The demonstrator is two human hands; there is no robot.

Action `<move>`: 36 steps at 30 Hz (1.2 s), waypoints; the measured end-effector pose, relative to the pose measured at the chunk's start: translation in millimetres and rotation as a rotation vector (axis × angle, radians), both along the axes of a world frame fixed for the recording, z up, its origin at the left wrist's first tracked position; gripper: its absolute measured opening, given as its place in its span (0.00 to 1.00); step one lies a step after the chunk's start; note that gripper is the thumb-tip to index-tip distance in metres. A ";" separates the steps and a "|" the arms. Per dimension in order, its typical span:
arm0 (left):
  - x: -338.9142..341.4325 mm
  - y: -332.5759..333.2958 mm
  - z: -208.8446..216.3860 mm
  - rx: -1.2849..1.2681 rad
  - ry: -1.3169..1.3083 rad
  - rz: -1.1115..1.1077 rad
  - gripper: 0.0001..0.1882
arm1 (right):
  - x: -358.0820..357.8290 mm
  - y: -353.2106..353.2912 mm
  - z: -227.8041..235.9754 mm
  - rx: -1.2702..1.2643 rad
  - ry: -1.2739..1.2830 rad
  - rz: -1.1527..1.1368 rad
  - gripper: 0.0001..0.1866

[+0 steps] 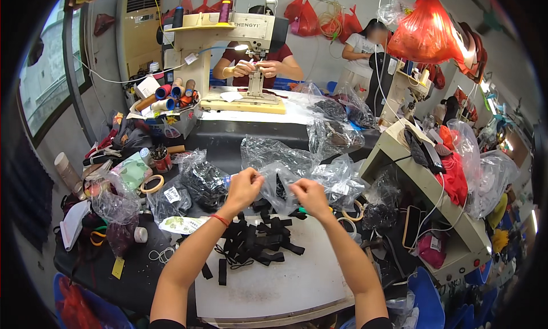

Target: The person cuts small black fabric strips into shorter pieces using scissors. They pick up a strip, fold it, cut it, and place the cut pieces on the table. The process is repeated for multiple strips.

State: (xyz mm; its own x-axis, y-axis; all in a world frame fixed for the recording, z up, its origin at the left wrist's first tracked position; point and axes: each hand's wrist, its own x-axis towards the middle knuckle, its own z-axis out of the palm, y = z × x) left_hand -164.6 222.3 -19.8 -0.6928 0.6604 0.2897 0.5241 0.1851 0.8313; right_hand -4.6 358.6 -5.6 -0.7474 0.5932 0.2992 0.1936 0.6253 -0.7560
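Note:
A clear plastic bag [274, 200] is stretched between my two hands above the far edge of a white board [311, 283]. My left hand [244, 187], with a red band at its wrist, is closed on one side of the bag's upper part. On the other side my right hand [311, 196] pinches the plastic. Something dark shows in or through the bag; I cannot tell which. Below, a loose pile of short black fabric strips [245, 243] lies on the board, some with thin black cords among them.
More clear bags [274, 153] with dark contents crowd behind. Rolls of tape [152, 184], orange-handled scissors [98, 237] and a white jar [140, 234] lie left. A phone [411, 227] and a slanted machine housing [434, 209] stand right. Across the table, a person works at a sewing machine [251, 35].

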 end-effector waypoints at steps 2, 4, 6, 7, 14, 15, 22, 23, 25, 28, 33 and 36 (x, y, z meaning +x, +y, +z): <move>-4.0 -8.6 2.1 -0.066 0.073 0.050 0.11 | 17.6 22.9 -2.4 0.145 -0.005 -0.109 0.10; 3.4 -9.4 6.1 -0.101 0.182 0.050 0.11 | 24.9 30.1 0.7 0.354 -0.020 -0.230 0.09; 9.8 -4.5 8.9 -0.118 0.299 0.096 0.11 | 28.4 15.9 17.4 0.610 -0.039 -0.331 0.07; 10.0 -1.9 11.8 -0.119 0.362 0.120 0.11 | 29.9 5.6 29.0 0.683 0.060 -0.257 0.07; 41.5 -17.5 17.2 0.019 0.092 -0.126 0.12 | -15.9 -30.0 2.1 0.554 -0.422 0.259 0.08; 45.1 -23.3 17.0 0.056 0.086 -0.154 0.11 | -33.9 -19.0 -15.5 0.495 -0.522 0.306 0.10; 112.9 -113.6 47.6 0.043 0.067 -0.507 0.08 | -70.7 59.2 -132.0 0.853 -0.355 -0.013 0.10; 117.4 -133.5 45.6 0.025 0.039 -0.492 0.08 | -76.6 50.3 -124.8 0.785 -0.408 0.021 0.09; 128.3 -163.6 42.5 -0.042 -0.073 -0.414 0.08 | -80.9 20.0 -90.1 0.651 -0.515 0.097 0.09; 154.5 -181.2 33.6 -0.090 -0.263 -0.326 0.08 | -53.4 20.1 -80.5 0.717 -0.252 0.034 0.07; 174.1 -192.3 8.8 -0.050 -0.442 -0.295 0.09 | -14.7 -27.5 -37.1 0.555 0.012 -0.063 0.08; 174.1 -202.3 -10.4 -0.043 -0.630 -0.230 0.11 | 28.1 -98.0 -1.8 0.215 0.187 -0.012 0.09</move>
